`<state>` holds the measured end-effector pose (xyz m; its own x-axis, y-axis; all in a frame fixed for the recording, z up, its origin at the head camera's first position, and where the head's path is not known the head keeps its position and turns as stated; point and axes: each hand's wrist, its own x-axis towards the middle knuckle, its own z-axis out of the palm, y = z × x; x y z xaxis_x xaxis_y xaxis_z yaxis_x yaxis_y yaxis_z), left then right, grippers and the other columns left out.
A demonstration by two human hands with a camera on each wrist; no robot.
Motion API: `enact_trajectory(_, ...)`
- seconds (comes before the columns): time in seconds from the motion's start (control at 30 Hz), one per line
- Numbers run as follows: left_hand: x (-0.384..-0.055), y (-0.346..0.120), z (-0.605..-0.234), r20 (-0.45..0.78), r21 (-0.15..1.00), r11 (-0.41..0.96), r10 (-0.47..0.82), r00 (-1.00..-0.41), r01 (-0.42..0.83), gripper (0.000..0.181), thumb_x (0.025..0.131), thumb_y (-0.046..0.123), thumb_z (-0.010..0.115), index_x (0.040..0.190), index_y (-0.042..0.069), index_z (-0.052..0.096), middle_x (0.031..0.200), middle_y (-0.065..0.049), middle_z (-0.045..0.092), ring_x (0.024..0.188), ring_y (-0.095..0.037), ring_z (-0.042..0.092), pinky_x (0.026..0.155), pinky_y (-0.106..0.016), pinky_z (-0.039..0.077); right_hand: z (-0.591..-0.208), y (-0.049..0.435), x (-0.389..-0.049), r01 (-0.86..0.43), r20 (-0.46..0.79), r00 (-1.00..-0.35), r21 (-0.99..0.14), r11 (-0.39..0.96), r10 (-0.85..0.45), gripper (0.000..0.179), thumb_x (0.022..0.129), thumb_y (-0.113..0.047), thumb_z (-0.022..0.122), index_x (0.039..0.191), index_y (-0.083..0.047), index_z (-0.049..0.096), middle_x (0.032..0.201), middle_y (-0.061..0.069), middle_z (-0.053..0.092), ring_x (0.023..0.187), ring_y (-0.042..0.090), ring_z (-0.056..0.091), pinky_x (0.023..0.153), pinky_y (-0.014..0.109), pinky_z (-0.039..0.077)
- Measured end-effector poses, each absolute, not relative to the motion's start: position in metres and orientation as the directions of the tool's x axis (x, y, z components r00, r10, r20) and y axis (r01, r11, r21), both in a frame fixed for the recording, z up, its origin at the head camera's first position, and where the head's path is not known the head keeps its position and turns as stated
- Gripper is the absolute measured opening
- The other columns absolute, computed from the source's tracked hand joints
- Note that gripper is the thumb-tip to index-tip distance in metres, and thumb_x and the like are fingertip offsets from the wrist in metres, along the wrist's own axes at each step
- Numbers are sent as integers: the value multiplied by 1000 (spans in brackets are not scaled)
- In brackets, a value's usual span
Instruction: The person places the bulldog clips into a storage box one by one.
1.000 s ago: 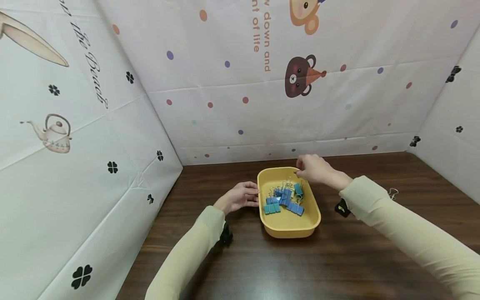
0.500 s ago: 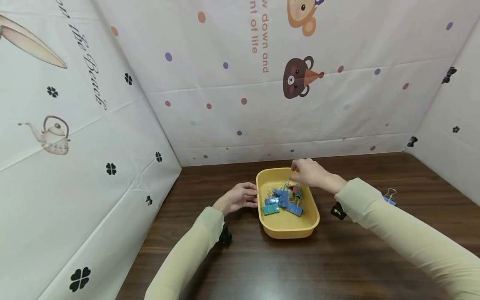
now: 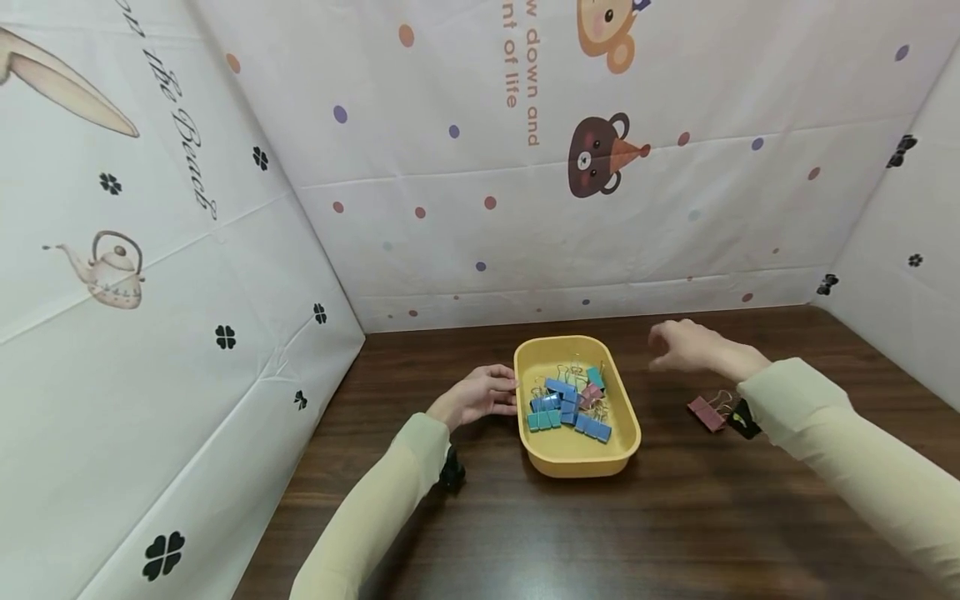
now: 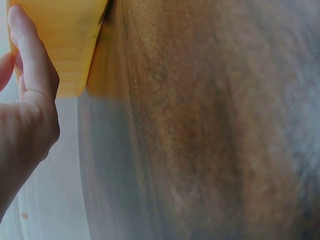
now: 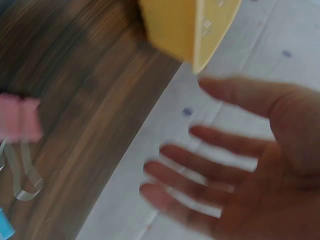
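A yellow plastic bin [image 3: 583,468] holds several binder clips: blue ones [image 3: 593,428], teal ones [image 3: 544,420] and a pink one [image 3: 590,395], with silver wire handles. Extended fingers of my left hand [image 3: 480,395] touch the bin's left wall; the left wrist view shows this hand [image 4: 35,95] along the yellow side. To the right of the bin, my right hand [image 3: 686,346] is above the table with nothing in it. Its fingers are spread and slightly bent in the right wrist view [image 5: 260,165]. A pink binder clip [image 3: 707,414] lies on the table below this hand.
The dark wood table [image 3: 525,533] meets a printed white backdrop [image 3: 450,250] behind the bin and at both sides. A bright blue piece [image 5: 5,226] shows at the right wrist view's edge, near the pink clip. A black wrist camera [image 3: 742,419] sits under the right sleeve.
My right hand has moved from over the bin out to its right, empty. A pink clip now shows among the others inside. My left hand has stayed at the bin's wall.
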<state>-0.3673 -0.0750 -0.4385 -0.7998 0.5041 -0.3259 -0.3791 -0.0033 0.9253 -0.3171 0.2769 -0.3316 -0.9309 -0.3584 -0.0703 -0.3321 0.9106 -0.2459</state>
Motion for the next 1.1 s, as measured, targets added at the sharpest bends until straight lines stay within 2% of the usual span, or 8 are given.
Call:
enact_trajectory(0.1,-367,-75,-438,-330,925,2,498,-802,-380,14,96,9,57,109,6,52,94,-9,61,78,-19,62,71,-33,60,-339,291,-315,-395,-123,-891,-268,879,-438,47,77,-15,77,115,8,59,112,27,64,96,38,64,79,49,54)
enact_trajectory(0.2,-366,-75,-438,-334,924,3,496,-801,-383,16,96,9,57,111,5,52,94,-9,61,77,-19,62,71,-33,60,-347,301,-310,-358,-231,-869,-315,879,-437,52,75,-7,77,121,8,56,115,31,61,77,33,65,64,44,55)
enact_trajectory(0.3,-365,-75,-438,-332,925,6,502,-799,-381,16,96,8,56,111,5,51,93,-9,60,77,-19,62,70,-33,60,-355,308,-304,-279,-358,-839,-362,890,-409,63,73,3,75,129,11,48,116,31,59,74,26,64,55,36,53)
enact_trajectory(0.47,-365,-74,-437,-323,928,5,508,-798,-372,17,97,8,55,112,3,50,92,-8,60,77,-18,62,70,-32,60,-364,312,-298,-235,-464,-806,-319,918,-367,82,63,11,77,136,12,41,122,25,58,92,23,56,59,34,48)
enact_trajectory(0.57,-364,-74,-437,-316,929,-2,513,-798,-369,17,97,7,55,113,3,50,93,-9,60,76,-18,62,69,-32,59,-368,311,-296,-296,-442,-831,-163,941,-338,85,60,4,85,136,6,45,128,28,53,107,38,54,77,46,50)
enact_trajectory(0.73,-364,-74,-437,-305,931,-13,525,-795,-366,17,97,6,54,112,3,48,91,-9,59,74,-18,62,69,-33,59,-374,312,-295,-340,-396,-869,46,939,-295,86,56,0,89,132,0,50,128,32,50,120,56,44,93,71,36)
enact_trajectory(0.93,-364,-75,-436,-309,930,-12,519,-797,-368,19,96,6,56,114,2,48,90,-9,60,74,-18,62,68,-32,59,-383,316,-298,-315,-380,-885,65,947,-268,86,60,6,85,136,5,45,135,38,44,124,59,39,98,72,33)
enact_trajectory(1.1,-364,-75,-435,-313,928,-12,516,-797,-372,14,97,6,55,109,5,49,90,-9,60,74,-18,62,68,-33,59,-387,324,-302,-333,-297,-903,22,943,-311,72,65,3,79,131,8,50,127,34,51,118,56,47,88,70,39)
